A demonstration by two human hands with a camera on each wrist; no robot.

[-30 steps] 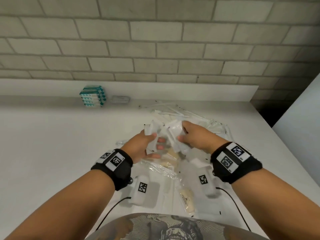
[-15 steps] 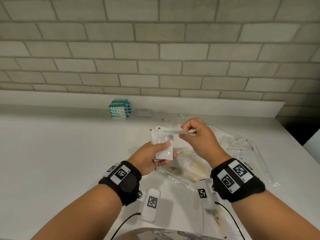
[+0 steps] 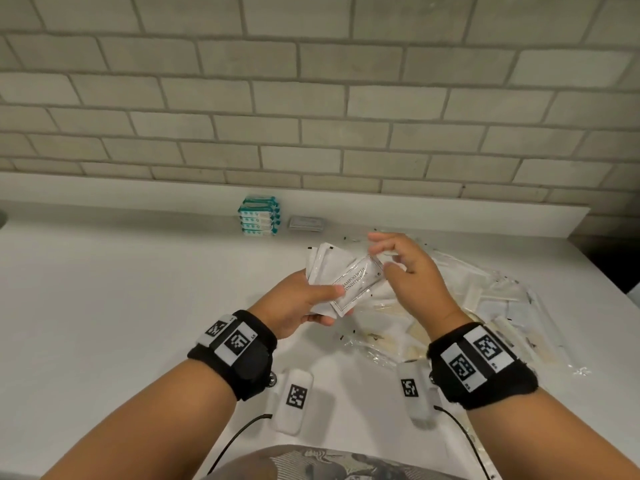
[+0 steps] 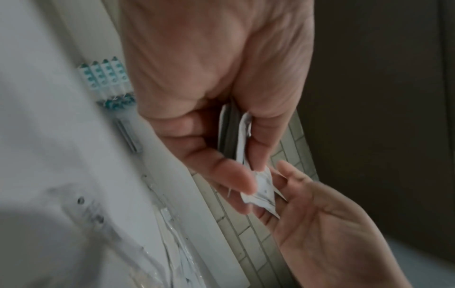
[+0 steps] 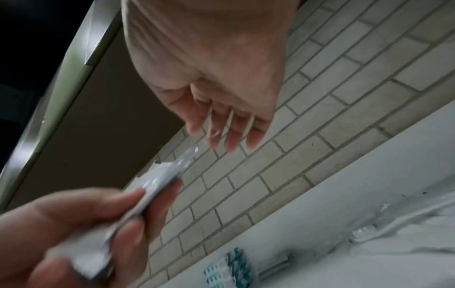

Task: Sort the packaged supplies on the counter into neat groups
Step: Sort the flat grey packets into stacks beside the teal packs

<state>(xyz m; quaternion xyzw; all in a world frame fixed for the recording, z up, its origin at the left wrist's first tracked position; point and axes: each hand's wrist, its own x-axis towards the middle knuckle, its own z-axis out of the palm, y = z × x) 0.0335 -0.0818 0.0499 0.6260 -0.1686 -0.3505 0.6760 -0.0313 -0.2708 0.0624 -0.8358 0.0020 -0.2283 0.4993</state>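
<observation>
My left hand (image 3: 330, 304) grips a small bundle of white sachets (image 3: 323, 268) above the counter, thumb on top. The top sachet (image 3: 358, 284) is printed "shampoo with conditioner" and lies slanted across the bundle. My right hand (image 3: 381, 254) hovers at the sachet's far end with its fingers loosely spread and nothing in them. In the left wrist view the left hand (image 4: 246, 169) pinches the sachets (image 4: 243, 136) edge-on, with the right hand's (image 4: 307, 204) palm behind them. In the right wrist view the right hand's fingers (image 5: 229, 136) hang straight just beyond the sachets (image 5: 157, 181).
A stack of teal-and-white packets (image 3: 259, 216) and a flat grey packet (image 3: 306, 223) sit at the back ledge. A loose pile of clear-wrapped supplies (image 3: 485, 306) spreads over the white counter (image 3: 104, 306) under and right of my hands. The counter ends at the right.
Both hands rose out of the pile. The right hand laid a sachet onto the bundle in my left hand, then let go and opened its fingers.
</observation>
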